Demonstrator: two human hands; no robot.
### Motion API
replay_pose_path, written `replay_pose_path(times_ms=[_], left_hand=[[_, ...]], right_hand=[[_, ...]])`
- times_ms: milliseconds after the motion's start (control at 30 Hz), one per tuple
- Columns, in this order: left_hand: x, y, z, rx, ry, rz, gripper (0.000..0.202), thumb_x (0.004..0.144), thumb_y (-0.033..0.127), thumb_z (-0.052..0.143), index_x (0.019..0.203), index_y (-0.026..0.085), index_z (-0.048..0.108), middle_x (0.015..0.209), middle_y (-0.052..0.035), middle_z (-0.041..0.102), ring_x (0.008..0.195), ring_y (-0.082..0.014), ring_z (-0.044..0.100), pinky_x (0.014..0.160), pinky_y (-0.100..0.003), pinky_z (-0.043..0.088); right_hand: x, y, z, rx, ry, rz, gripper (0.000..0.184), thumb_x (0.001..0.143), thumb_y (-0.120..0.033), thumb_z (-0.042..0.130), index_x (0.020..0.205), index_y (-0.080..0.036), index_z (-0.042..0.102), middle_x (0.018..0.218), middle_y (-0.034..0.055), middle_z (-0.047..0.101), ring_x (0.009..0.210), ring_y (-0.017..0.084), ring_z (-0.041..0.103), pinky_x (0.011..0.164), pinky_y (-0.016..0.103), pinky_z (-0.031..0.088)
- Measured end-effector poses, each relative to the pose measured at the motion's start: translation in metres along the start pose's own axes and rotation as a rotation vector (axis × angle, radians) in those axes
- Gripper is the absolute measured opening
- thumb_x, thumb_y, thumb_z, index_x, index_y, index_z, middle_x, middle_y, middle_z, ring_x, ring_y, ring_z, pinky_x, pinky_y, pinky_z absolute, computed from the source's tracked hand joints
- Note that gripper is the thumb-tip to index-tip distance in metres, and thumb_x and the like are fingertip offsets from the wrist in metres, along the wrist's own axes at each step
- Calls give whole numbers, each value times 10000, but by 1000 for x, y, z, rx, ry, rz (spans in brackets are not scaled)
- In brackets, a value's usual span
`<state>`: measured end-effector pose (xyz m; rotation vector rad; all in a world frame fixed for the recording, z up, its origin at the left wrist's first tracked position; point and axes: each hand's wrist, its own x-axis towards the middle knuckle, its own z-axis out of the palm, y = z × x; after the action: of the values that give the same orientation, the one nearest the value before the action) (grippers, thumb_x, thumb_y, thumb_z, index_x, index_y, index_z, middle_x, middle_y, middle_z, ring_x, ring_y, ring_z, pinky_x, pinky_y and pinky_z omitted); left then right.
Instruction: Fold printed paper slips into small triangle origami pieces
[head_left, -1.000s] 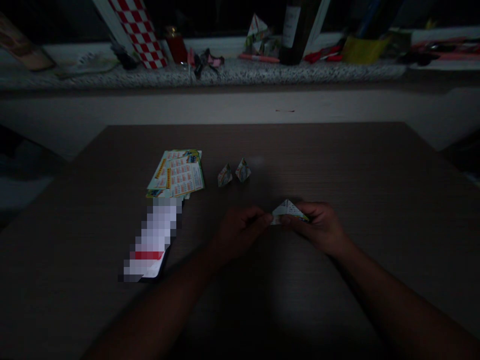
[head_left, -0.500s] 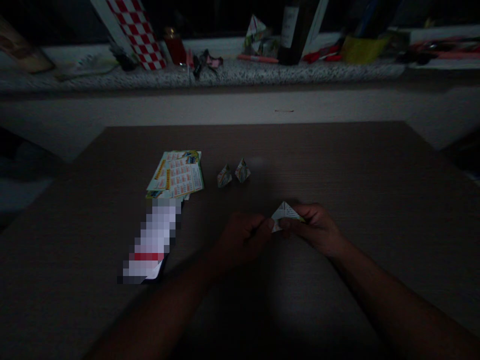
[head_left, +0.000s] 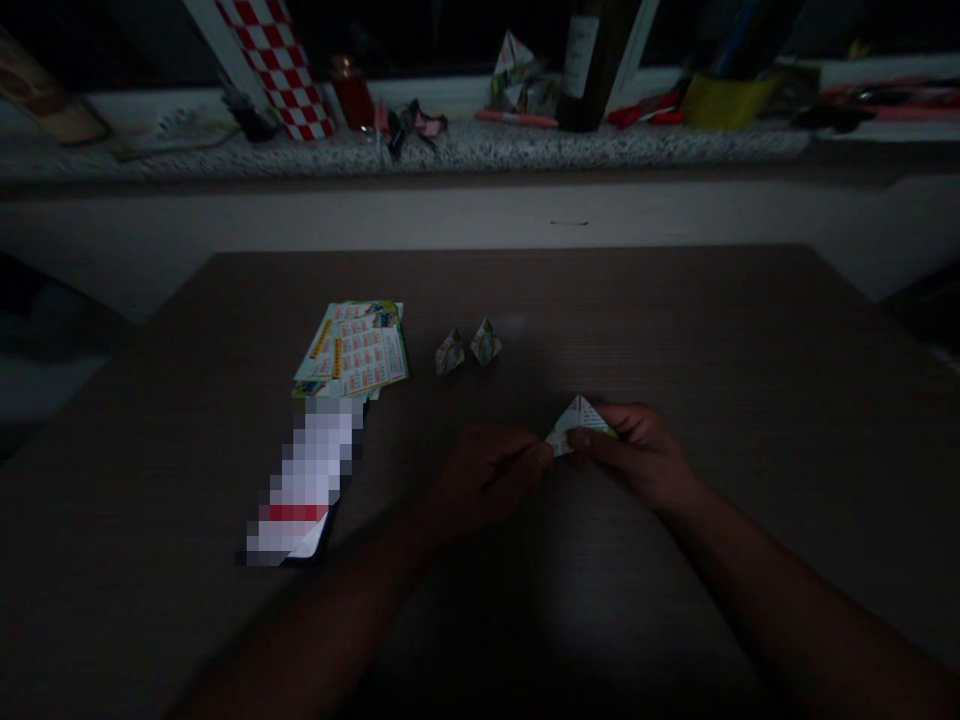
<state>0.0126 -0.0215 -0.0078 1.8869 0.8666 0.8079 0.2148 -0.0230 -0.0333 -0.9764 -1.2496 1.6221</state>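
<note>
A small printed paper folded to a triangle [head_left: 581,413] is held above the table, its point facing the window. My right hand [head_left: 651,455] pinches it, thumb across the front and fingers behind. At its lower left corner, my left hand [head_left: 496,478] is closed with thumb and forefinger pressed on the paper's edge. Beyond my hands stand two small folded paper pieces, one on the left [head_left: 450,353] and one on the right [head_left: 486,343]. Left of them lies a loose stack of printed paper slips [head_left: 360,348].
A phone [head_left: 304,485], its screen blurred out, lies on the dark wooden table [head_left: 675,310] left of my arms. Behind, a granite sill [head_left: 480,150] carries a checkered red and white tube [head_left: 277,70], a dark bottle [head_left: 589,70] and a folded paper piece [head_left: 514,70].
The folded paper has shifted slightly right and away from me with my right hand. My left hand's fingertips now sit lower, at its left corner.
</note>
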Motion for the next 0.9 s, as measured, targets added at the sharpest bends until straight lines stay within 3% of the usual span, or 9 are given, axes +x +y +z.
replay_pose_path(times_ms=[333, 600, 800, 900], left_hand=[[-1, 1, -3, -16, -8, -27, 367, 923, 335, 401, 665, 151, 587, 583, 2, 581, 530, -95, 521, 546, -206, 372], [3, -8, -5, -24, -42, -123, 341, 886, 344, 470, 632, 139, 570, 522, 34, 481, 484, -77, 428, 483, -199, 294], [-1, 0, -1, -78, -79, -31, 337, 922, 329, 438, 698, 134, 598, 555, 27, 509, 504, -75, 459, 503, -191, 327], [0, 0, -2, -91, -72, -54, 333, 912, 330, 449, 690, 131, 598, 563, 22, 518, 505, -77, 455, 496, -195, 321]], right_hand=[[1, 2, -3, -20, 16, -18, 242, 782, -374, 705, 694, -151, 671, 656, 24, 616, 623, 147, 544, 610, 286, 413], [2, -3, 1, -50, 20, 11, 242, 753, -368, 727, 662, -150, 675, 628, 14, 621, 586, 127, 534, 580, 257, 410], [3, -4, 0, -26, -77, 30, 245, 785, -368, 699, 687, -144, 679, 634, 15, 616, 583, 123, 533, 577, 251, 418], [3, -4, -1, -29, -65, 32, 246, 779, -370, 704, 682, -146, 677, 639, 17, 615, 588, 126, 532, 577, 253, 418]])
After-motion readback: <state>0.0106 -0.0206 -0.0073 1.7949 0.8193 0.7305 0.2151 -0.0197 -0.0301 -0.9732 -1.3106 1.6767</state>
